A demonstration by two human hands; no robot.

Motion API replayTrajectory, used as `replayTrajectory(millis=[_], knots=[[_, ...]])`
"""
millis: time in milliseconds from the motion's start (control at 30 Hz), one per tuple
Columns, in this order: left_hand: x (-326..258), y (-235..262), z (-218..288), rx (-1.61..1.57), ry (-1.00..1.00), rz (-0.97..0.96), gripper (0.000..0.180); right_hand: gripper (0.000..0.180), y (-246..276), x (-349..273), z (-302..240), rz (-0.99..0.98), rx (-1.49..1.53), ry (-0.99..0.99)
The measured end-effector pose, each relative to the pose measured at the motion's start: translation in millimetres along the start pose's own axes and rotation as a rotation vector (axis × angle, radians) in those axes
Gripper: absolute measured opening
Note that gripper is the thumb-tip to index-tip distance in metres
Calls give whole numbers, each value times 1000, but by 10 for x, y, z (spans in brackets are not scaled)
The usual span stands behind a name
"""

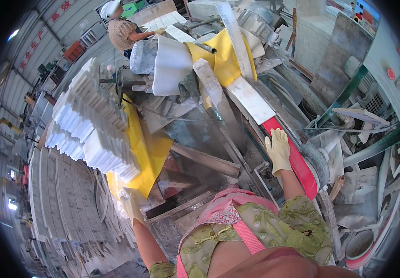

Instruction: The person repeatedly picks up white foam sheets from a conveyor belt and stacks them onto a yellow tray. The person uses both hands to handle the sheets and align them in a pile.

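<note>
the right hand (278,149), in a pale yellow rubber glove, is resting flat with fingers spread beside the long red guide strip (297,162) at centre right, just below a white rectangular stone slab (251,99) lying on the dusty grey cutting worktop (200,134). the left hand (130,204), also gloved, is reaching down at lower left near the yellow sheet (149,153) under the stacked white stone tiles (93,134); i cannot tell whether it is gripping anything. so close to the slab's path, the spread fingers could get pinched, and the leaning stack could slide.
</note>
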State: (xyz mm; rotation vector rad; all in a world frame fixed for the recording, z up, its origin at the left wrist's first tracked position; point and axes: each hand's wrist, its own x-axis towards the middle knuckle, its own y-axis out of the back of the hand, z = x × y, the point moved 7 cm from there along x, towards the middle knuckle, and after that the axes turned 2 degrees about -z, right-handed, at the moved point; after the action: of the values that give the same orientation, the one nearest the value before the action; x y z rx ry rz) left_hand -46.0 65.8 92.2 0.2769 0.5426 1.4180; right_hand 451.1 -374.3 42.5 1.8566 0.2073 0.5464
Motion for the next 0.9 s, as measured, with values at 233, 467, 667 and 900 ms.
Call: replayTrajectory(millis=[233, 467, 667, 900], knots=[[-20, -12, 54, 18, -4, 3, 65, 51, 39, 16, -5, -3, -41, 32], [-43, -5, 45, -53, -24, 27, 68, 45, 161, 19, -33, -40, -51, -30], [92, 35, -64, 52, 3, 38, 75, 44, 248, 39, -46, -103, -19, -76], [-19, 37, 10, 46, 10, 61, 75, 46, 294, 29, -22, -156, -50, -122]])
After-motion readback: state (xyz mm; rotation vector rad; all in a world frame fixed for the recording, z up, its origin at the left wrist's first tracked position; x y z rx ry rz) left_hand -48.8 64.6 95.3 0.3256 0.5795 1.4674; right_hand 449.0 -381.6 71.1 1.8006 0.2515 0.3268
